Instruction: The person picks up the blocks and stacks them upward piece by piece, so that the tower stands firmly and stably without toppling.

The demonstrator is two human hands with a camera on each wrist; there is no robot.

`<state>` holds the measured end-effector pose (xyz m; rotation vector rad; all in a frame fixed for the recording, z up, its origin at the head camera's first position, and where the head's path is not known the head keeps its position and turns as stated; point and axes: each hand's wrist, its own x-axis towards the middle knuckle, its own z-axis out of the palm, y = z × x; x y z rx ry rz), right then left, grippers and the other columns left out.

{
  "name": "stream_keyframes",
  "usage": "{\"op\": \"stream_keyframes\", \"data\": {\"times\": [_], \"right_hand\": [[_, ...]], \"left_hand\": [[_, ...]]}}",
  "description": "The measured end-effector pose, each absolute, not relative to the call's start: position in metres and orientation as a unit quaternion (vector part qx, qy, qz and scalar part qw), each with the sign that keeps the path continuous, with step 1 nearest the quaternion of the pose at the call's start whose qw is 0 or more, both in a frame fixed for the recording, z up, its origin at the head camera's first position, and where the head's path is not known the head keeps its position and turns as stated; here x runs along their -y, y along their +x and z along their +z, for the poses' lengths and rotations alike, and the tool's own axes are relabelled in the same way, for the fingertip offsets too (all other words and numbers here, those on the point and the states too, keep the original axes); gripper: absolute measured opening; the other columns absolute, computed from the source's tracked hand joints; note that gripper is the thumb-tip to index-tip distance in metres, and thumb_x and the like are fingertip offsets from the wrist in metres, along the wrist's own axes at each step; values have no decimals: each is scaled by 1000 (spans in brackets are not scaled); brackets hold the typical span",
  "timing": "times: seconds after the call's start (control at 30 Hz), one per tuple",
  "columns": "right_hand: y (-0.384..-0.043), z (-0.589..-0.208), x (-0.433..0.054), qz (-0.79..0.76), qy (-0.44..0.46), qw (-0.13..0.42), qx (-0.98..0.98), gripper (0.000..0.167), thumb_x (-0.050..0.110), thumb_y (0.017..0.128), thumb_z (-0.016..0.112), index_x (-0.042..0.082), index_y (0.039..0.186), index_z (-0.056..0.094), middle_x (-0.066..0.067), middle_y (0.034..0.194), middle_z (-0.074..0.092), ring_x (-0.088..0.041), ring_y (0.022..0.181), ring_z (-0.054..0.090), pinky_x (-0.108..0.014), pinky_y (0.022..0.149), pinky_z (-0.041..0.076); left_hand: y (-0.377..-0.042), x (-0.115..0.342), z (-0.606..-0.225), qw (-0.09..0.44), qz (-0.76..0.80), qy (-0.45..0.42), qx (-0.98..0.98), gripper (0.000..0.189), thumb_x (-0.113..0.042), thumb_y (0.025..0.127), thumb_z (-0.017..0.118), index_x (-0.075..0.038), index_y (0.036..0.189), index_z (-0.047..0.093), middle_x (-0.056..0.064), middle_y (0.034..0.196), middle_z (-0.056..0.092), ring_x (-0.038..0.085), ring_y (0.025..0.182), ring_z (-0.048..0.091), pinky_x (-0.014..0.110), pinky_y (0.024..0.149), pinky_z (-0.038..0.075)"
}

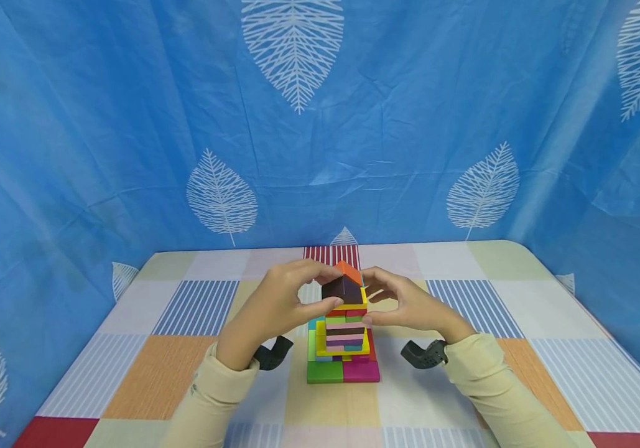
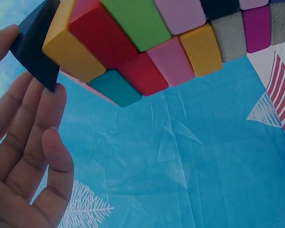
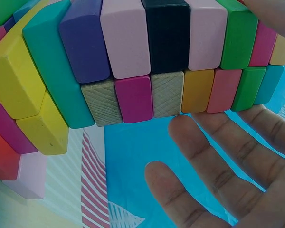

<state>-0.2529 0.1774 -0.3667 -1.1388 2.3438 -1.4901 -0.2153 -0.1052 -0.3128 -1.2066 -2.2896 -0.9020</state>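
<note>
A tower of many-coloured blocks [image 1: 345,331] rises from flat green and magenta blocks in the middle of the table. My left hand [image 1: 277,302] is at its top left and pinches a black roof-like block [image 1: 342,290] between thumb and fingers; the left wrist view shows this black block [image 2: 38,45] at the tower's end. An orange block [image 1: 349,272] slants behind it. On the tower's right side, my right hand [image 1: 406,302] holds the upper layers between thumb and fingertips. Two of its fingers [image 3: 199,147] stand a little apart from the blocks in the right wrist view.
The table [image 1: 409,398] has a patchwork cloth of checks and stripes. A blue curtain [image 1: 387,124] with white leaf prints hangs behind it and at both sides. Black wrist mounts [image 1: 425,354] sit near both cuffs.
</note>
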Motion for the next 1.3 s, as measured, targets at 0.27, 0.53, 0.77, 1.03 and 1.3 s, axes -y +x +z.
{"op": "stream_keyframes", "data": {"times": [0.27,0.53,0.77,1.03,1.3], "right_hand": [[-252,-365,-175,-495,-378,74,-779,62,17,94,84,1,147,57,-10,131,68,-29,119,67,-50,102,56],[-251,-364,-175,-495,-382,74,-777,64,18,94,84,0,148,56,-11,133,67,-32,122,66,-53,102,55],[-250,-365,-174,-493,-376,35,-784,70,19,96,82,-2,154,49,-16,144,62,-32,127,63,-49,106,54],[-245,-363,-169,-521,-375,-18,-767,57,13,98,77,-5,147,57,-17,136,67,-25,118,66,-37,103,56],[-242,-363,-166,-524,-365,-22,-769,51,12,99,75,-3,145,59,-15,132,68,-24,116,67,-38,101,56]], "left_hand": [[-214,104,-316,214,-289,-419,834,34,-14,89,92,-2,118,79,6,103,77,19,96,72,34,89,62],[-214,103,-317,221,-299,-420,828,31,-12,89,91,-1,115,79,7,101,77,19,93,72,35,87,62],[-218,108,-316,212,-312,-412,830,38,-18,88,93,-2,119,79,7,106,77,22,96,72,39,87,62],[-225,120,-316,108,-330,-354,868,65,-31,90,91,-3,144,68,13,139,71,34,128,65,57,105,55],[-228,118,-317,74,-334,-347,873,61,-30,93,88,-5,144,69,12,137,73,33,126,66,58,107,53]]}}
